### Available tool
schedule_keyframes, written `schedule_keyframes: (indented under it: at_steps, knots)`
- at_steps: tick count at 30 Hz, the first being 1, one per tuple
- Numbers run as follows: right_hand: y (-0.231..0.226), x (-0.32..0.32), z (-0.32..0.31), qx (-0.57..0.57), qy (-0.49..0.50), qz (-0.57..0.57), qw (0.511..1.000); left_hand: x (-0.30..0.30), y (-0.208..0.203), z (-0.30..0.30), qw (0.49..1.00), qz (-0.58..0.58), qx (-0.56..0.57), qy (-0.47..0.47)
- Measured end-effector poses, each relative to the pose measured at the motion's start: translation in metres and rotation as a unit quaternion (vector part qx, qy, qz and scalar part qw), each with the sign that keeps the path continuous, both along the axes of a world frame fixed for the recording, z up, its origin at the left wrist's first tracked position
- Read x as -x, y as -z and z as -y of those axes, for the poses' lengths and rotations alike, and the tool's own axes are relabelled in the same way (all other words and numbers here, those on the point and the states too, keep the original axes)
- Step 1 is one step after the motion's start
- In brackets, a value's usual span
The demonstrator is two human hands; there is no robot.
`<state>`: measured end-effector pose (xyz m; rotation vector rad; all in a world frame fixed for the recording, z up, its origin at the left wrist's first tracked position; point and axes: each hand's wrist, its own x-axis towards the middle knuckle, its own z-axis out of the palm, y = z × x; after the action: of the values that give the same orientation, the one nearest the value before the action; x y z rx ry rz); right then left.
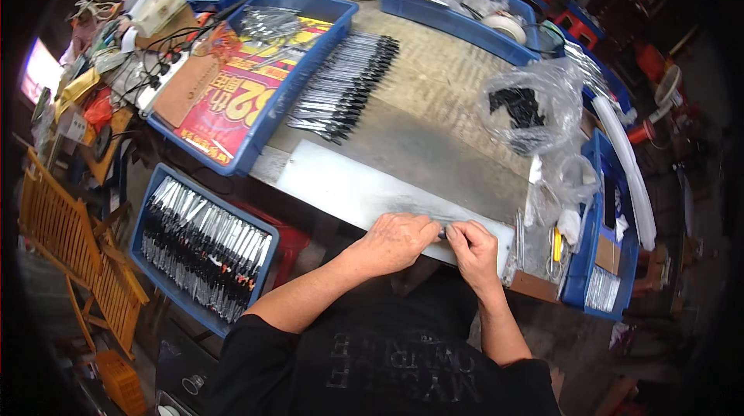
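Note:
Over the near edge of a white board [333, 180], my left hand [399, 242] and my right hand [474, 252] meet with their fingers closed. Between the fingertips shows a small dark piece [442, 232]; most of it is hidden, so its kind cannot be made out. Beyond the board lies a long row of slim silver sticks with black ends [345, 87], packed side by side on the table. A blue tray [159, 267] below the table's left edge holds many similar silver-and-black sticks.
At the back left, a blue tray [260, 125] holds metal parts on red-and-yellow printed sheets. A clear bag with black pieces [518, 110] lies on the right. Behind it stands a blue bin [457, 23]. Near my right are a yellow-handled tool [557, 245] and another blue tray [577, 276].

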<state>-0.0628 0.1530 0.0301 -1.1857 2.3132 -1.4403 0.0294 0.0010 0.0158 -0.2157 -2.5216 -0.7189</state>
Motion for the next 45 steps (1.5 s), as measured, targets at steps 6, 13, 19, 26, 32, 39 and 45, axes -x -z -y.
schedule_keyframes:
  at_steps: [6,13,19,26,32,39,45]
  knots:
    - [0.013,0.002,-0.002,-0.012,0.005,0.005,1.0,-0.019,-0.005,0.05,0.998,0.006,0.011,-0.061]
    - [0.02,0.004,-0.001,0.001,0.007,0.008,1.0,-0.031,0.0,0.138,0.969,-0.027,0.13,-0.21]
    - [0.018,0.004,-0.001,0.007,0.002,-0.021,1.0,-0.017,0.0,0.171,0.96,-0.032,0.148,-0.235]
    - [0.018,0.003,0.001,0.018,-0.006,-0.027,0.999,-0.002,0.013,0.184,0.961,-0.062,0.15,-0.223]
    - [0.019,0.004,-0.001,0.014,-0.003,-0.03,0.999,0.002,0.021,0.186,0.957,-0.064,0.169,-0.226]
    - [0.018,0.004,-0.001,0.014,-0.003,-0.024,1.0,0.001,0.018,0.186,0.961,-0.041,0.152,-0.227]
    - [0.021,0.003,0.003,0.039,-0.004,-0.048,0.998,-0.002,0.014,0.182,0.962,-0.051,0.14,-0.231]
